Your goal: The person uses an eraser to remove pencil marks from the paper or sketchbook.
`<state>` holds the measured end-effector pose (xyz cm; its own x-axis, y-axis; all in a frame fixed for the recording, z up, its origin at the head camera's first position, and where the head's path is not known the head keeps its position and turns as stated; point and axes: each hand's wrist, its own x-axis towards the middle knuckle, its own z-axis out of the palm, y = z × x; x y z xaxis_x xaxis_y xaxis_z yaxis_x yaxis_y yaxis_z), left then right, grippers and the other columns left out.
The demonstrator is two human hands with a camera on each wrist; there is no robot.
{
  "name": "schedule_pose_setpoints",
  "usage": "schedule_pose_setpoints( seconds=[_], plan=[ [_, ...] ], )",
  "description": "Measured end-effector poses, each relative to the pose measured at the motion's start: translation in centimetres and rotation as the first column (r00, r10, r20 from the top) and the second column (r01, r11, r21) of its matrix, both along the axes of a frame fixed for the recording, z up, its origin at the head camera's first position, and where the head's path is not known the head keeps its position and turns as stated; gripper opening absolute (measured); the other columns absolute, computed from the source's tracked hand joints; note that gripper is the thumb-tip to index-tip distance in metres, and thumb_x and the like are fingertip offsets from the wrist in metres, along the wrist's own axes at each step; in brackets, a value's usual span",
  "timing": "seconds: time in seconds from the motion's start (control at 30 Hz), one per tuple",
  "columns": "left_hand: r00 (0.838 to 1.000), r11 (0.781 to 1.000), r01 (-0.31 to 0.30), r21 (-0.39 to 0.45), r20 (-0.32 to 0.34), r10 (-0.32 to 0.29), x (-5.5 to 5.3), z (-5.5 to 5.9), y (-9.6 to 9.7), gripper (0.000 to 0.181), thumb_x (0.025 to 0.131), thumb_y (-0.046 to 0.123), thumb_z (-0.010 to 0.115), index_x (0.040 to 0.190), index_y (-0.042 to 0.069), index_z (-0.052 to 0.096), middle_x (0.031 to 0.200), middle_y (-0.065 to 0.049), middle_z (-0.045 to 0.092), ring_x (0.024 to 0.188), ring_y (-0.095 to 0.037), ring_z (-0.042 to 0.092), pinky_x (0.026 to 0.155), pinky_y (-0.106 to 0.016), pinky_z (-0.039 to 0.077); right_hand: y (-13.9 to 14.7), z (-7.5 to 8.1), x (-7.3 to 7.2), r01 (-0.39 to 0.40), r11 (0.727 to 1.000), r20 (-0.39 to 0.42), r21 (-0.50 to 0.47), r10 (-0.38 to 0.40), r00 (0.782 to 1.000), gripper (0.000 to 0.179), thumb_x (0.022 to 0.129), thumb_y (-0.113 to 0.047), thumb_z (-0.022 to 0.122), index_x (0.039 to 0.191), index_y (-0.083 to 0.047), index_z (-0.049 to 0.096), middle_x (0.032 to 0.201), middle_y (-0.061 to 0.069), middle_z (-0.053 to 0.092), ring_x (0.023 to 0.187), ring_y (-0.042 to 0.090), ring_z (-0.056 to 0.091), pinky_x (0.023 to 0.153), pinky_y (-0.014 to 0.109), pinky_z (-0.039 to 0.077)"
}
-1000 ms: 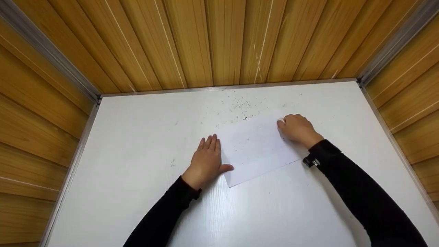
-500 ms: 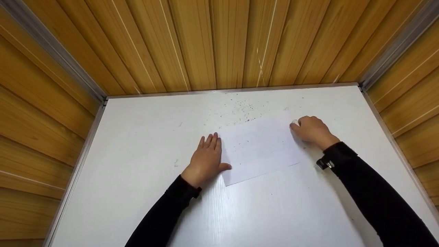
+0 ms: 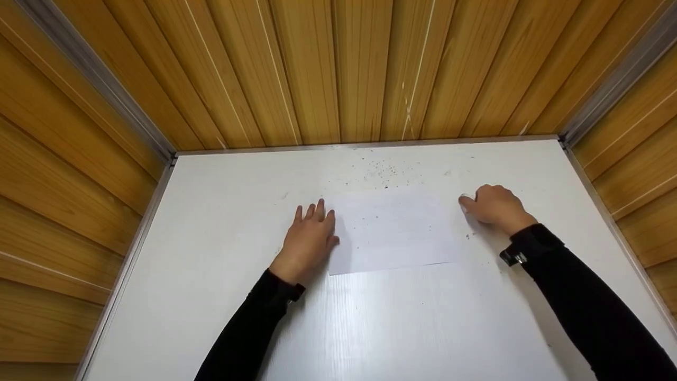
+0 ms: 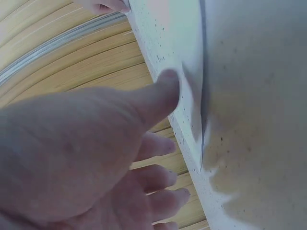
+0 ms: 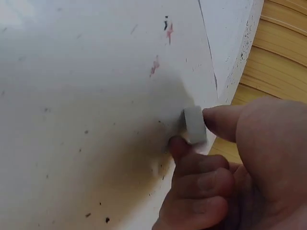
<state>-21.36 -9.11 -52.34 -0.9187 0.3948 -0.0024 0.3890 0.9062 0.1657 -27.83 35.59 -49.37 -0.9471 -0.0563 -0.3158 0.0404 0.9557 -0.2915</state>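
A white sheet of paper point(image 3: 394, 233) lies flat on the white table, with a few dark crumbs on it. Just left of its edge is my left hand point(image 3: 307, 238), fingers spread and holding nothing; whether it touches the sheet I cannot tell. The left wrist view shows that thumb point(image 4: 156, 100) near the paper's edge. My right hand point(image 3: 497, 206) is beyond the paper's right edge. Between thumb and forefinger it pinches a small white eraser point(image 5: 195, 125), its other fingers curled in. In the head view that hand mostly hides the eraser.
Dark crumbs point(image 3: 385, 170) are scattered on the table point(image 3: 238, 211) behind the paper, and some lie near the right hand. Wood-patterned panels point(image 3: 317, 69) wall the table at the back and both sides. Small red and black marks show in the right wrist view.
My right hand has moved right, off the paper, still pinching the eraser. My left hand has drawn slightly left off the sheet's edge, and the paper has turned to lie straighter.
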Motion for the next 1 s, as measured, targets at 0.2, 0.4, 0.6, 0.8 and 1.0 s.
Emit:
schedule_pose_setpoints(
  seconds=[0.2,0.4,0.6,0.8,1.0],
  plan=[
    [0.980,0.961,-0.049,0.272,-0.173,0.099,-0.5,0.7,-0.2,0.021,0.112,0.019,0.066,0.115,0.007,0.083,0.119,-0.012,0.084,0.102,-0.028,0.082,0.090,-0.048,0.067,-0.6,1.5,0.9,0.058,0.997,-0.113,-0.041,-0.062,0.992,0.056,0.115,-0.044,0.047,0.096,0.002,0.072,0.082,0.013,0.062,0.078,0.031,0.058,0.063,0.036,0.044],
    [0.930,0.902,-0.045,0.429,-0.312,0.195,-0.7,1.9,0.1,0.028,0.109,0.027,0.072,0.087,0.012,0.080,0.079,0.000,0.078,0.067,-0.015,0.071,0.059,-0.034,0.058,-3.6,2.4,2.2,-0.005,0.989,-0.248,-0.148,-0.032,0.968,0.049,0.115,-0.031,0.052,0.071,-0.009,0.057,0.068,0.003,0.050,0.067,0.024,0.049,0.063,0.035,0.038],
    [0.879,0.882,0.088,0.464,-0.452,0.150,1.0,3.1,1.2,0.010,0.108,0.014,0.073,0.103,0.008,0.079,0.092,-0.003,0.078,0.078,-0.016,0.078,0.067,-0.030,0.065,-7.1,3.2,5.2,-0.102,0.972,-0.393,-0.212,0.011,0.920,0.027,0.110,-0.021,0.064,0.090,-0.005,0.074,0.078,0.009,0.068,0.066,0.021,0.056,0.061,0.031,0.042],
    [0.815,0.893,0.111,0.436,-0.554,0.169,2.3,4.5,2.1,0.013,0.107,0.007,0.070,0.113,0.010,0.082,0.102,-0.001,0.079,0.093,-0.022,0.077,0.085,-0.035,0.061,-10.0,3.3,7.0,-0.187,0.950,-0.520,-0.251,0.031,0.853,0.022,0.110,-0.017,0.062,0.112,-0.007,0.081,0.102,0.011,0.083,0.076,0.023,0.070,0.069,0.035,0.053],
    [0.825,0.923,0.029,0.383,-0.531,0.195,2.7,4.5,2.8,0.023,0.112,0.024,0.065,0.124,0.011,0.080,0.124,-0.006,0.079,0.117,-0.028,0.074,0.111,-0.050,0.054,-11.8,2.3,7.7,-0.260,0.933,-0.578,-0.248,0.073,0.813,0.025,0.112,-0.023,0.065,0.126,-0.007,0.077,0.125,0.011,0.080,0.104,0.031,0.079,0.084,0.048,0.065]
  ],
)
